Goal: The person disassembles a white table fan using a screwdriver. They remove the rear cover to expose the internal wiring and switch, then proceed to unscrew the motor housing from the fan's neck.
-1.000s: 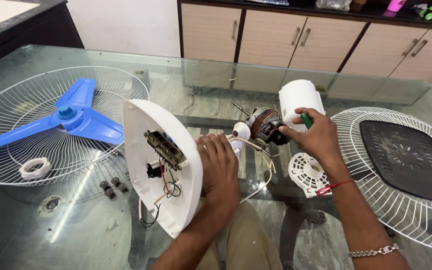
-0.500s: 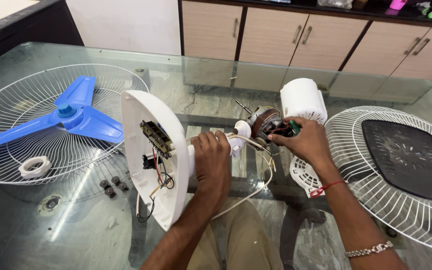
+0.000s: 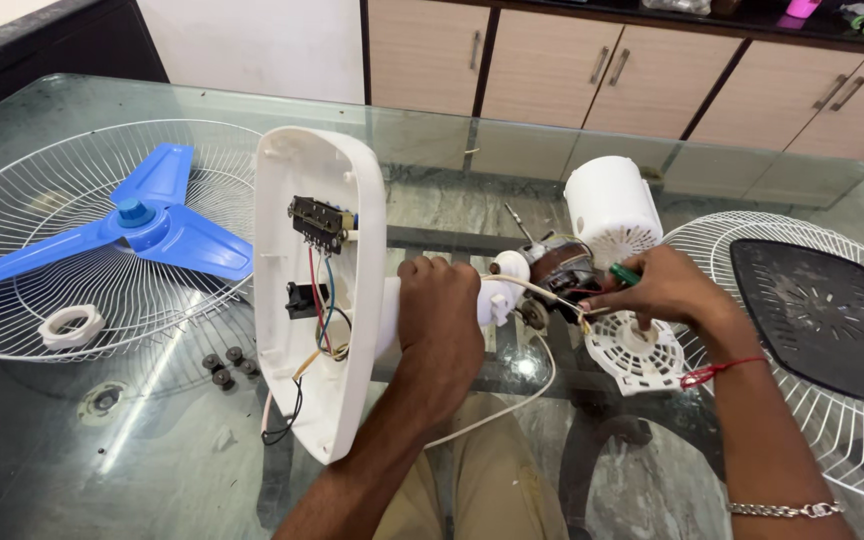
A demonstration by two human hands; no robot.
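Here, a glass table (image 3: 572, 150) stands before wooden cabinets (image 3: 552, 70).

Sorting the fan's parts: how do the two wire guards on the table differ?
The left guard holds the blue blade and a white ring; the right guard holds neither. The right guard has a dark slotted centre plate; the left guard shows none. Both are round, white wire and lie on the glass table.

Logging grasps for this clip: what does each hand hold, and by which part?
Left hand grips the white fan stand by its neck. Right hand holds a green-handled tool by the handle, at the motor.
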